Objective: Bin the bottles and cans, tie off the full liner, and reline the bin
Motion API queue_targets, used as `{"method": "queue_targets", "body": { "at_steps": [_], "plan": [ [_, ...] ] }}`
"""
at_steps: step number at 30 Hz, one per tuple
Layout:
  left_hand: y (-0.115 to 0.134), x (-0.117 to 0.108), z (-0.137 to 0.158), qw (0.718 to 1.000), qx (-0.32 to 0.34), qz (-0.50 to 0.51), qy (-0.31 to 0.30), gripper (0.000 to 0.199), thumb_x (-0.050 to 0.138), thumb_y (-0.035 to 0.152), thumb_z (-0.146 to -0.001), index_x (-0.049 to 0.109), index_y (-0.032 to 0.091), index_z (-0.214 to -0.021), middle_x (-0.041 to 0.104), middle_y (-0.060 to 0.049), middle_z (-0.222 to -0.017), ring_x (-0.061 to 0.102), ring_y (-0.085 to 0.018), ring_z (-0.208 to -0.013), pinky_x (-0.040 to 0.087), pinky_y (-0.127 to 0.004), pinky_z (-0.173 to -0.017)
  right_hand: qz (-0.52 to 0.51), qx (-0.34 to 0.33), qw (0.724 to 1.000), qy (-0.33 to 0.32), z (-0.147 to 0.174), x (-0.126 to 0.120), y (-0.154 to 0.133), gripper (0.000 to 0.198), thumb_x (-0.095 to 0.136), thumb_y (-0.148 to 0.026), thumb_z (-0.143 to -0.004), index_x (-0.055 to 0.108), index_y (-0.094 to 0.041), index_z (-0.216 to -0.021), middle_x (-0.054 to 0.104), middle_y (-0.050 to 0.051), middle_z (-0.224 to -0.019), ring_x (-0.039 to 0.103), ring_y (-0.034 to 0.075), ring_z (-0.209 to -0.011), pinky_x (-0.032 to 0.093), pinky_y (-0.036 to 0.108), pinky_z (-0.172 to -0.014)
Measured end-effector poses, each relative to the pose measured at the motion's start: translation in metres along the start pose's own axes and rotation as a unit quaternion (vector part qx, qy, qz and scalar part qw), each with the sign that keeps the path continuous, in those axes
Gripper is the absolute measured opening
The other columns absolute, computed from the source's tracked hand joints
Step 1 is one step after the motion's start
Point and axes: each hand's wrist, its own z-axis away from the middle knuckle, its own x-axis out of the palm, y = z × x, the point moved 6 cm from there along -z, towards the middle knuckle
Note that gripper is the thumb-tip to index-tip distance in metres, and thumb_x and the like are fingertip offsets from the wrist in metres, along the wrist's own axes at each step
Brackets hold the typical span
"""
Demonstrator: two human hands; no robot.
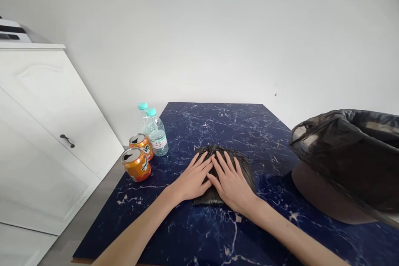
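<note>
Both hands lie flat, fingers spread, no grip closed: left hand (192,181) and right hand (231,183) press the folded black bag (218,174) onto the desk (218,124). Hazard: thin film may slide on the smooth marble; the cans (137,162) left of the bag may get knocked.

Folded black plastic bag (229,162) lies flat on the table.

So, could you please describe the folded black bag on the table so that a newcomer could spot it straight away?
Start at the dark blue marbled table. Near its middle lies a flat, folded black plastic bag, with the left hand and right hand pressed flat on it. Unlike the black liner stretched over the bin at the right edge, it lies flat, and it sits right of the orange cans.
</note>
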Motion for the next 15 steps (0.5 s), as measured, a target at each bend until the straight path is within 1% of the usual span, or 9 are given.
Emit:
{"method": "queue_targets", "body": {
  "at_steps": [1,3,6,11,13,15],
  "plan": [
    [-0.002,0.000,0.000,1.000,-0.002,0.001,-0.003,0.067,0.042,0.048,-0.114,0.022,0.026,-0.174,0.025,-0.006,-0.179,0.016,-0.031,-0.167,0.016,-0.058,-0.138,0.004,0.010,1.000,-0.017,0.004,0.009,0.000,0.074,0.019,-0.061,-0.113,0.027,-0.018,-0.173,0.021,0.009,-0.180,0.015,0.036,-0.167,0.019,0.062,-0.133],
    [-0.007,-0.001,0.001,1.000,-0.002,0.003,0.001,0.064,0.042,0.049,-0.114,0.028,0.027,-0.172,0.030,-0.005,-0.177,0.018,-0.031,-0.167,0.018,-0.059,-0.137,0.005,0.024,0.999,-0.034,0.006,0.023,0.005,0.075,0.016,-0.063,-0.112,0.024,-0.020,-0.173,0.017,0.008,-0.180,0.014,0.033,-0.167,0.018,0.061,-0.133],
    [-0.017,-0.005,0.004,0.999,-0.008,0.003,0.035,0.058,0.040,0.050,-0.114,0.038,0.030,-0.168,0.038,-0.004,-0.175,0.022,-0.029,-0.166,0.021,-0.057,-0.137,0.005,0.024,0.999,-0.034,0.001,0.029,0.019,0.076,0.016,-0.065,-0.112,0.026,-0.021,-0.173,0.017,0.007,-0.180,0.014,0.029,-0.168,0.014,0.057,-0.135],
    [-0.036,-0.008,0.006,0.992,-0.057,0.004,0.113,0.052,0.041,0.050,-0.114,0.047,0.027,-0.161,0.046,-0.006,-0.171,0.032,-0.029,-0.164,0.029,-0.055,-0.135,0.005,0.017,0.998,-0.058,-0.022,0.025,0.054,0.071,0.023,-0.062,-0.113,0.029,-0.023,-0.172,0.019,0.004,-0.180,0.015,0.026,-0.168,0.013,0.052,-0.136],
    [-0.041,-0.010,0.006,0.985,-0.080,0.007,0.152,0.049,0.042,0.048,-0.114,0.050,0.026,-0.158,0.050,-0.008,-0.168,0.036,-0.029,-0.162,0.033,-0.055,-0.133,0.007,0.024,0.998,-0.059,-0.031,0.017,0.066,0.069,0.025,-0.057,-0.114,0.032,-0.020,-0.171,0.022,0.006,-0.179,0.018,0.027,-0.167,0.017,0.051,-0.135],
    [-0.044,-0.011,0.007,0.979,-0.094,0.006,0.181,0.046,0.043,0.046,-0.114,0.052,0.024,-0.153,0.054,-0.012,-0.165,0.040,-0.031,-0.160,0.037,-0.057,-0.130,0.013,0.034,0.998,-0.050,-0.033,0.007,0.069,0.070,0.025,-0.055,-0.114,0.034,-0.014,-0.170,0.024,0.010,-0.179,0.019,0.031,-0.166,0.019,0.052,-0.134]
  ]
}}
